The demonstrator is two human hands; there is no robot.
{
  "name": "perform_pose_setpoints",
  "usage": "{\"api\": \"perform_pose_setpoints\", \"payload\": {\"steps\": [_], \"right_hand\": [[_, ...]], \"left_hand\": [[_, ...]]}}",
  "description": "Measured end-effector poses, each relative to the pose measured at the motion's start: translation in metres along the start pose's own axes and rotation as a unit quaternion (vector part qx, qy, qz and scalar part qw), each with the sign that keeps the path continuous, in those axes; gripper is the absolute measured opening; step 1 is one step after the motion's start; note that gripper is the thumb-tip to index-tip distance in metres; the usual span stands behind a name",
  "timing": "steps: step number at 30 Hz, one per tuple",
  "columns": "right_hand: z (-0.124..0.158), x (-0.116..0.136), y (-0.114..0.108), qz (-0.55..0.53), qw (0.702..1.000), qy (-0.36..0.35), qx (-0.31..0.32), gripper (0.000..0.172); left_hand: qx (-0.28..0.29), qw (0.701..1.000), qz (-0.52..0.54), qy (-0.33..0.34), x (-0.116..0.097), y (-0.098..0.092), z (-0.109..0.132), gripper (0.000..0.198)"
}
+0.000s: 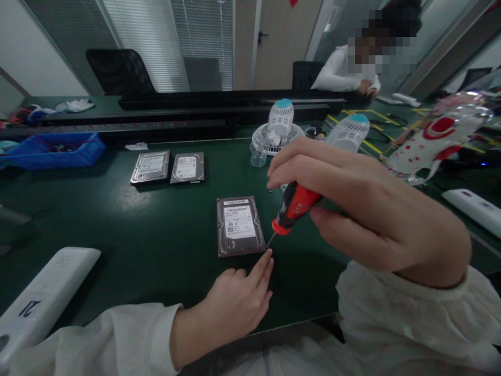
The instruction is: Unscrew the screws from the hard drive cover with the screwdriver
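A hard drive (239, 224) lies flat, label side up, on the green table. My right hand (364, 209) is wrapped round the red and black handle of a screwdriver (291, 209). The screwdriver leans down to the left, its tip at the drive's near right corner. My left hand (235, 292) reaches in from below, index and middle fingers stretched out, with a fingertip beside the screwdriver tip at that corner. Whether the tip sits in a screw is too small to tell. Further back lie two more drives, a left one (151, 166) and a right one (188, 167).
At the back left stands a blue bin (58, 150). White fans (281, 120) and a small clear cup (258, 155) stand behind my right hand. A white power bank-like device (55, 292) lies at left, a similar one (473, 209) at right. Across the table sits a person (340, 70).
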State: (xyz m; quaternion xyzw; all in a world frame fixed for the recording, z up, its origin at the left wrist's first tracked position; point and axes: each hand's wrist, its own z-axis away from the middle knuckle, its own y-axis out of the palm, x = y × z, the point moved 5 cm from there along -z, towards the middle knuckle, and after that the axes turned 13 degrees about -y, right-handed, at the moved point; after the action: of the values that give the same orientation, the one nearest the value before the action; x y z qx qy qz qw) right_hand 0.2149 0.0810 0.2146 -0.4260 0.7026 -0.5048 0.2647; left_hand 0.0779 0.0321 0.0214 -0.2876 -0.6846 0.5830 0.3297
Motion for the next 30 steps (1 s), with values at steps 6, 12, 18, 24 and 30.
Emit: {"api": "perform_pose_setpoints", "payload": {"steps": [6, 12, 18, 24, 30], "right_hand": [[0.006, 0.002, -0.008, 0.032, 0.999, 0.029, -0.026, 0.020], [0.007, -0.006, -0.003, 0.087, 0.995, 0.040, -0.017, 0.031], [0.005, -0.002, -0.004, -0.012, 1.000, -0.008, -0.020, 0.026], [0.005, -0.011, -0.001, 0.081, 0.994, 0.067, -0.024, 0.039], [0.004, -0.010, -0.002, -0.012, 0.999, 0.025, -0.035, 0.028]], "left_hand": [[-0.008, 1.000, 0.003, 0.000, 0.000, 0.001, 0.000, 0.058], [0.005, 1.000, 0.001, 0.000, 0.001, 0.003, 0.000, 0.060], [-0.005, 1.000, 0.003, -0.001, 0.001, 0.002, -0.001, 0.059], [-0.012, 1.000, 0.001, -0.001, 0.001, 0.001, 0.000, 0.061], [-0.001, 1.000, 0.009, 0.000, 0.000, 0.003, 0.000, 0.063]]}}
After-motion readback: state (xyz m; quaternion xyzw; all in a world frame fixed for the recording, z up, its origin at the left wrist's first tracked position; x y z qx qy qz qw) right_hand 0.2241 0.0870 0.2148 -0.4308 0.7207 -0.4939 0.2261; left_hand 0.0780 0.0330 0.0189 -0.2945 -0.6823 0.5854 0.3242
